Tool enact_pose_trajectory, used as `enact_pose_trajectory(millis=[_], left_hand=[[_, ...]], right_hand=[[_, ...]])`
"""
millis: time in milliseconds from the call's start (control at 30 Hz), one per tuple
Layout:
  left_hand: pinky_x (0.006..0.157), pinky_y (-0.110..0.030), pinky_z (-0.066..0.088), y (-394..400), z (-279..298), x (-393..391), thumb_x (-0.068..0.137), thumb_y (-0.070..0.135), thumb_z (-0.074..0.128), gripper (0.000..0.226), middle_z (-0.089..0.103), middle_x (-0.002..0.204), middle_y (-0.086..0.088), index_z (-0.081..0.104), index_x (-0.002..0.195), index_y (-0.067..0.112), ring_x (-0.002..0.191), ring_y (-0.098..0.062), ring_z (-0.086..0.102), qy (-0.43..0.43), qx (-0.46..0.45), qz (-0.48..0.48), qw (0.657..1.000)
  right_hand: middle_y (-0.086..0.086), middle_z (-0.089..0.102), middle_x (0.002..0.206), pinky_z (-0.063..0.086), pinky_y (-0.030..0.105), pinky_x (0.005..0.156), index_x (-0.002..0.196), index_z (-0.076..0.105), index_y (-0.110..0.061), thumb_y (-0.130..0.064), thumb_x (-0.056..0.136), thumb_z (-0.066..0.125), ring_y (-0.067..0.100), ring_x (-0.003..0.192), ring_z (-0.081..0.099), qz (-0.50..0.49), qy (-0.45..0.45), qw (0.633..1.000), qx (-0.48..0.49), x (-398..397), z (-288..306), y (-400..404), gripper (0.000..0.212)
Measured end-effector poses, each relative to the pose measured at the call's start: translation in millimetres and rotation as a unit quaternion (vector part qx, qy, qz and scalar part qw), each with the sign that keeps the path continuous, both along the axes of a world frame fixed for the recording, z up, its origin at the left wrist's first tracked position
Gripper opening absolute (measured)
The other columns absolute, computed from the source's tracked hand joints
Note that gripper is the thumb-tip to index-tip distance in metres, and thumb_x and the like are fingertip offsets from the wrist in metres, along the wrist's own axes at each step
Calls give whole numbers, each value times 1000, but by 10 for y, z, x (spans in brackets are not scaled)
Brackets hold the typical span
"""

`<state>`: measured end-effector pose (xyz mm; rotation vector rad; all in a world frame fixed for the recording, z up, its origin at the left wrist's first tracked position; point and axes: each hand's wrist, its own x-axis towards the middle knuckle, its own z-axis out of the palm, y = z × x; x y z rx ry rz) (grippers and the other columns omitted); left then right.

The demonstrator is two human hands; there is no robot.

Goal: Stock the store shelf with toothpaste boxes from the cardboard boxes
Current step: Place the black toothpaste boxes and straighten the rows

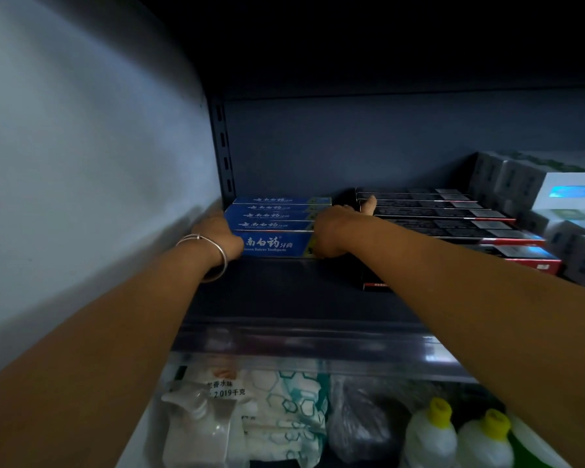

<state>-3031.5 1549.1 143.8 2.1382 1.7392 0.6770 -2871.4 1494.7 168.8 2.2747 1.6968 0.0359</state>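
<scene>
A row of blue boxes (pixel 277 224) is seen at the shelf's (pixel 284 298) left rear. The front box (pixel 274 244) is gripped at its ends by the left hand (pixel 218 236) and right hand (pixel 331 231). Judged light, stiff, crushable; end holds suit.

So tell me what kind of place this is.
Most likely a shop aisle: a dark metal shelf holds rows of blue toothpaste boxes and dark boxes, with yellow-capped bottles on the tier below. Both hands grip the blue row's ends.

Glossy blue cardboard toothpaste boxes (pixel 277 228), matt dark metal shelf (pixel 284 298), shiny metal bangle (pixel 213 255)
</scene>
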Motion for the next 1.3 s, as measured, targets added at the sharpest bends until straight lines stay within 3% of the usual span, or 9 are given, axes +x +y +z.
enact_pose_trajectory(millis=[300, 433, 500, 633, 733, 867, 1000, 1167, 1300], left_hand=[[87, -33, 45, 202, 42, -25, 87, 11, 55, 57, 53, 126, -10, 35, 140, 17, 108, -29, 54, 31, -28, -11, 999], [87, -33, 44, 232, 56, 22, 89, 7, 51, 37, 57, 119, -14, 49, 126, 9, 105, -30, 55, 49, -23, -35, 998], [85, -33, 44, 242, 57, 29, 89, 6, 51, 34, 58, 115, -15, 51, 123, 8, 99, -29, 55, 43, -17, -39, 998], [81, -32, 44, 286, 62, 2, 85, 0, 51, 35, 56, 102, -11, 52, 120, 6, 89, -25, 52, 24, -28, -23, 999], [80, -34, 47, 294, 64, 0, 83, 1, 52, 40, 56, 99, -8, 51, 122, 9, 88, -25, 54, 24, -29, -18, 999], [83, -34, 46, 292, 57, 40, 85, 1, 52, 43, 52, 100, -7, 47, 126, 11, 89, -24, 51, 36, -30, -16, 999], [83, -33, 45, 303, 66, 33, 84, 1, 52, 39, 52, 101, -10, 49, 122, 7, 90, -25, 51, 49, -31, -7, 998], [92, -37, 48, 338, 56, 1, 82, 7, 55, 48, 57, 117, -13, 48, 129, 10, 101, -30, 56, 56, -42, -5, 998], [97, -39, 47, 350, 81, 6, 81, 5, 55, 58, 53, 127, -14, 41, 137, 11, 110, -32, 54, 67, -49, -2, 997]], right_hand=[[3, 6, 158, 2, 78, 99, 151, 9, -21, -31, 100, 34, 42, 142, 5, 8, -15, 998, -52, 73, 22, 208, 58], [15, 26, 151, 29, 66, 103, 148, 24, -7, -11, 98, 33, 47, 131, 32, 17, -35, 997, -62, 62, 47, 225, 50], [15, 28, 149, 35, 64, 99, 148, 22, -5, -10, 99, 32, 47, 129, 36, 35, -68, 995, -67, 52, 63, 211, 50], [12, 32, 147, 31, 60, 101, 147, 26, -5, -9, 99, 33, 36, 132, 35, 64, -113, 990, -61, 65, 58, 222, 48], [14, 32, 145, 21, 67, 105, 144, 28, -4, -6, 95, 40, 38, 133, 31, 40, -93, 994, -50, 104, 40, 250, 50], [10, 14, 155, 3, 71, 103, 150, 17, -9, -10, 99, 36, 36, 142, 12, 27, -86, 994, -57, 114, 70, 180, 55], [10, 9, 157, 9, 71, 104, 150, 14, -10, -11, 99, 35, 40, 142, 8, 32, -102, 991, -85, 137, 66, 239, 55], [15, 36, 144, 34, 51, 106, 141, 36, -2, -6, 97, 39, 32, 123, 42, 77, -138, 984, -86, 173, 84, 221, 45], [11, 11, 157, 8, 71, 102, 151, 6, -9, -12, 98, 39, 36, 143, 10, 36, -138, 989, -49, 240, 94, 232, 62]])
